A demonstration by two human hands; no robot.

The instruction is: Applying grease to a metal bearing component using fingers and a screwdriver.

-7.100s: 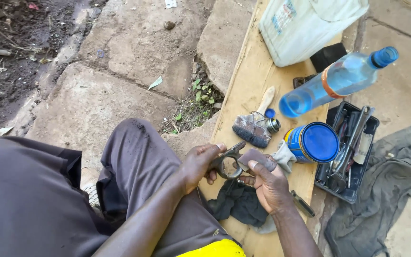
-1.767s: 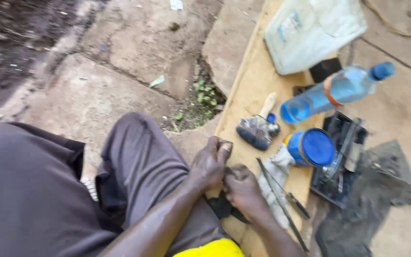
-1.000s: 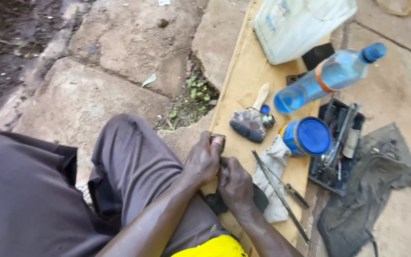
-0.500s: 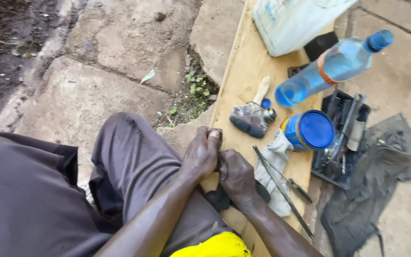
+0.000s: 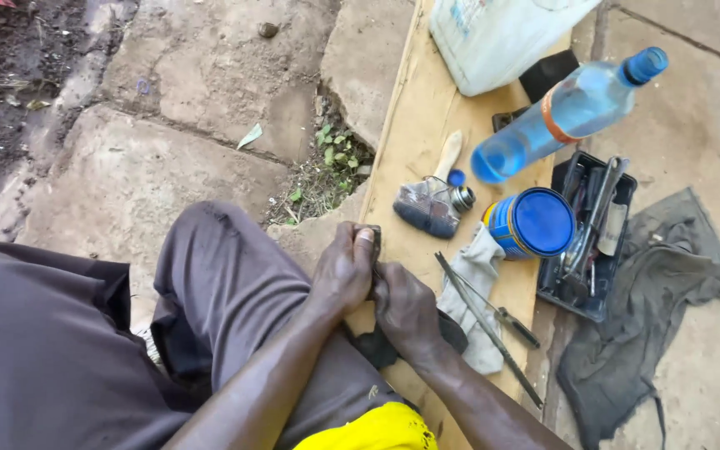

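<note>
While I'm sitting on the stone step with my knee (image 5: 227, 267) up, both my hands are pressed together right at the near edge of the wooden board (image 5: 414, 125). Left hand (image 5: 342, 271) is curled shut around a small dark metal part (image 5: 374, 236); only its top end pokes out past my fingertips, so I honestly can't tell what shape the rest of it is. Right hand (image 5: 406, 308) sits just beside it, knuckles touching the left, fingers folded in against the same piece. So the part is basically sandwiched between the two hands, mostly hidden. Under my right wrist there's a dark rag (image 5: 377, 346) lying on the board.

Moving right: a paintbrush (image 5: 431, 196) lies on the board just past my hands, with a little blue-capped thing (image 5: 458, 190) touching it. A pale cloth (image 5: 477, 292) is right next to my right hand, and a long thin metal file (image 5: 487, 327) lies slanted across it. Beyond that, a blue tin (image 5: 535, 221) on its side, and a clear plastic bottle (image 5: 564, 117) with a blue cap lying tilted above it. A white jerrycan (image 5: 502, 37) stands at the far end of the board. Further right, a black tray (image 5: 597, 308) full of tools, then a grey rag (image 5: 660, 300) spread on the concrete.
</note>
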